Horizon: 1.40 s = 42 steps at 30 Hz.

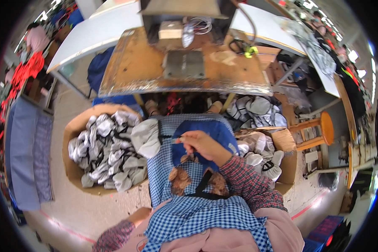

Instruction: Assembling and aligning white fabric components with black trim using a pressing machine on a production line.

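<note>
My right hand (202,145) is over my lap with thumb and fingertips pinched together. A thin black strap (167,136) runs to these fingertips from a pale grey-white fabric piece (146,137), which looks like a small cloth cap or pouch. That piece lies between the left carton and my lap. Under the hand, a dark blue cloth (206,128) is spread on my blue checked apron (168,161). My left hand (142,213) is low beside my left hip; its fingers are hidden against my clothes.
A large carton (77,185) of white and grey fabric pieces stands at left, a second carton (287,145) at right. Ahead is a worn wooden table (130,63) with a dark metal plate (183,64) and scissors (239,46). An orange stool (326,128) is farther right.
</note>
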Motion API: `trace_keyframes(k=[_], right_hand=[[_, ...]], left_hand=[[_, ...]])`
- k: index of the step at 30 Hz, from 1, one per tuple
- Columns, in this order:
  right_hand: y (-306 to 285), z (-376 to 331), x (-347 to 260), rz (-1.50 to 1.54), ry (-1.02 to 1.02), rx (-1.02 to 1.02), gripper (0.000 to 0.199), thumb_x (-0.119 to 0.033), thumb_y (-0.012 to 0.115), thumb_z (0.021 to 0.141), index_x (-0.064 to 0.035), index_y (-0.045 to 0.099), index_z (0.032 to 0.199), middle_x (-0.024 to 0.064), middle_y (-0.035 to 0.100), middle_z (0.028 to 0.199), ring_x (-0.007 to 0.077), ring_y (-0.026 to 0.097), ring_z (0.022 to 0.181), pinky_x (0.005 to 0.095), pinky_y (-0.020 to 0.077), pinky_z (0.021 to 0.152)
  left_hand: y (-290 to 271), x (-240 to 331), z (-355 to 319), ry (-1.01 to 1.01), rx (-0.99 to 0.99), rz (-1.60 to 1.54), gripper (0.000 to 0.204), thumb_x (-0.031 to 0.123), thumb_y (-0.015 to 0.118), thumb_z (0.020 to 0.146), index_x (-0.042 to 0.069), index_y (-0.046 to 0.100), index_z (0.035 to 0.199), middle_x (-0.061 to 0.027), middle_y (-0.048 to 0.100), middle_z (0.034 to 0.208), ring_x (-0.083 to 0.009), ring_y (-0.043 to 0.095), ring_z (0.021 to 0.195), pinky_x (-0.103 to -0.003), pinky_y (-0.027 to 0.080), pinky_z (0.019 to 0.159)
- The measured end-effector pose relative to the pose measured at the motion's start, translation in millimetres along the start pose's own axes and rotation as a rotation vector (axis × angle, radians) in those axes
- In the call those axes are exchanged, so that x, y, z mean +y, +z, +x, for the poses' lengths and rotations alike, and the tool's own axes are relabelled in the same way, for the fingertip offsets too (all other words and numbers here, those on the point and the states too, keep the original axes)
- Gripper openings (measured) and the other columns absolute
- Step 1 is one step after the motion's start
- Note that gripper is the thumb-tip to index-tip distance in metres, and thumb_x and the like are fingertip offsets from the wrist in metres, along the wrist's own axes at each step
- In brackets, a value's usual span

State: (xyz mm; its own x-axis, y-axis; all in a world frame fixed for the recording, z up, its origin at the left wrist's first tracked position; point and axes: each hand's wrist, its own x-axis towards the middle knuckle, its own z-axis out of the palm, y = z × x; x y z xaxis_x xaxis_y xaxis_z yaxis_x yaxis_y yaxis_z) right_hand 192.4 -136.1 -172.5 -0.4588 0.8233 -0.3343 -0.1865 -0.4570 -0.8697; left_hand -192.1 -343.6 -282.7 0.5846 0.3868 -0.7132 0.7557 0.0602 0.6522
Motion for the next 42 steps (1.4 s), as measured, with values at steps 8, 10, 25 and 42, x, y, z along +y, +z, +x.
trace_keyframes(k=[8, 10, 25, 42], right_hand=[[1, -2, 8, 0.044, -0.019, -0.084, 0.027, -0.019, 0.054, 0.101, 0.0056, 0.063, 0.11, -0.0034, 0.053, 0.066, 0.0069, 0.05, 0.058, 0.0224, 0.0445, 0.057], [3, -5, 11, 0.04, -0.038, -0.096, 0.028, -0.02, 0.054, 0.101, 0.0057, 0.063, 0.109, -0.0032, 0.053, 0.067, 0.0067, 0.05, 0.059, 0.0223, 0.0443, 0.058], [14, -7, 29, -0.007, -0.08, -0.126, 0.023, -0.017, 0.054, 0.1, 0.0023, 0.063, 0.093, -0.0001, 0.057, 0.07, 0.0083, 0.051, 0.059, 0.0237, 0.0467, 0.061], [14, -6, 37, -0.024, -0.069, -0.079, 0.023, -0.018, 0.055, 0.099, 0.0006, 0.063, 0.088, 0.0007, 0.057, 0.068, 0.0094, 0.053, 0.055, 0.0243, 0.0467, 0.056]], left_hand=[[-1, 46, -13, -0.026, 0.174, -0.224, 0.031, 0.026, 0.061, 0.081, 0.001, 0.071, 0.096, -0.0242, 0.069, 0.097, -0.0415, 0.065, 0.092, -0.048, 0.051, 0.079], [-1, 61, -10, -0.004, 0.213, -0.224, 0.031, 0.026, 0.061, 0.081, 0.001, 0.071, 0.096, -0.024, 0.069, 0.097, -0.0413, 0.065, 0.092, -0.048, 0.051, 0.079], [-44, 184, 68, 0.31, 0.389, -0.217, 0.029, 0.025, 0.061, 0.081, 0.002, 0.07, 0.096, -0.0221, 0.069, 0.096, -0.0399, 0.065, 0.091, -0.046, 0.051, 0.077], [-49, 219, 92, 0.402, 0.363, -0.189, 0.027, 0.024, 0.061, 0.081, 0.003, 0.07, 0.095, -0.0201, 0.069, 0.096, -0.0383, 0.066, 0.09, -0.045, 0.051, 0.076]])
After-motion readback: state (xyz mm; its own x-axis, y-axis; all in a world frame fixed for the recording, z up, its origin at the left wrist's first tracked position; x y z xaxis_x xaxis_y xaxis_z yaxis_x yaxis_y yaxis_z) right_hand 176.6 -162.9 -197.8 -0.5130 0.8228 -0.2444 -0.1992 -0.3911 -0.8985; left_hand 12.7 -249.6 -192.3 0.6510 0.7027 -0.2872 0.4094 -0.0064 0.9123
